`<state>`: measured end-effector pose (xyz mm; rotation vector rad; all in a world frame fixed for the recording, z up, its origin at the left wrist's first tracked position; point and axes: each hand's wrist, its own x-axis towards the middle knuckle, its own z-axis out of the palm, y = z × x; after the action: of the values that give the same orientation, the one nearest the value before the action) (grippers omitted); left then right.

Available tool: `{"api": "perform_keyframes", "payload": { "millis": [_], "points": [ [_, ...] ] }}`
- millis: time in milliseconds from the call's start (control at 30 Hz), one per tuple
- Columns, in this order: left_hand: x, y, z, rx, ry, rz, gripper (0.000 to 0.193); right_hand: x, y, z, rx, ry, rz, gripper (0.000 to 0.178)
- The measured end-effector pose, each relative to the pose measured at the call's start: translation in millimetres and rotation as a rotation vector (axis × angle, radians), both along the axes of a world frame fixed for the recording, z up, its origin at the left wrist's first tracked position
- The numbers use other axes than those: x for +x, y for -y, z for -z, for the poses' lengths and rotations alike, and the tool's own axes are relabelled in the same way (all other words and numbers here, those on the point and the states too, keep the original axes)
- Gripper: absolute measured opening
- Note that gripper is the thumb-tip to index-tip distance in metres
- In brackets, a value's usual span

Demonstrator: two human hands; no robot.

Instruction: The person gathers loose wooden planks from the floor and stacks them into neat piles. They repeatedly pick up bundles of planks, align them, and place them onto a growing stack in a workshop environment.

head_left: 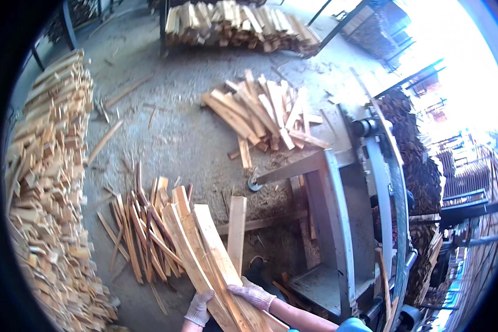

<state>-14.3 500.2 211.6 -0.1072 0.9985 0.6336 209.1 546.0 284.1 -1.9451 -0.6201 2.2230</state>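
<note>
Several long, pale wooden boards (209, 252) are bunched together and slant up and away from me at the lower middle. My left hand (198, 309), in a whitish work glove, grips the left edge of the bunch, with its fingers partly hidden. My right hand (253, 294), in a matching glove, is closed over the right side of the boards from above. Another straight board (237, 229) stands out just right of the bunch; its lower end is hidden behind my right hand.
A loose pile of thin wood strips (146, 238) lies left of the boards. Farther off is a heap of boards (265, 113) on the floor. A tall wood stack (55, 221) lines the left, another stack (232, 25) the back. A grey metal machine frame (337, 221) stands close at right.
</note>
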Motion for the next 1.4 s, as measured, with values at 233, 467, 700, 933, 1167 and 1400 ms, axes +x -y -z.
{"api": "perform_keyframes", "payload": {
  "millis": [233, 467, 700, 933, 1167, 1400],
  "points": [
    [-22.2, -89.3, -80.4, 0.236, -0.069, -0.002, 0.091, -25.2, -72.9, -64.7, 0.279, 0.137, -0.205, 0.098],
    [-41.5, -195.5, -85.6, 0.359, -0.136, 0.075, 0.096, -25.4, -171.2, -94.0, 0.441, 0.095, -0.158, 0.1],
    [-3.5, -334.9, -93.7, 0.388, -0.189, 0.19, 0.05, 5.6, -280.8, -40.7, 0.452, -0.017, 0.069, 0.08],
    [9.5, -429.8, -113.2, 0.303, -0.123, 0.054, 0.048, 15.7, -404.6, -58.7, 0.476, -0.201, 0.136, 0.069],
    [-32.3, -489.4, -112.4, 0.317, -0.127, -0.362, 0.054, -48.9, -535.2, -84.4, 0.522, -0.21, -0.221, 0.069],
    [-144.1, -572.7, -100.6, 0.376, -0.091, -0.859, 0.062, -229.0, -670.6, -158.2, 0.884, 0.267, -1.04, 0.085]
  ]
}}
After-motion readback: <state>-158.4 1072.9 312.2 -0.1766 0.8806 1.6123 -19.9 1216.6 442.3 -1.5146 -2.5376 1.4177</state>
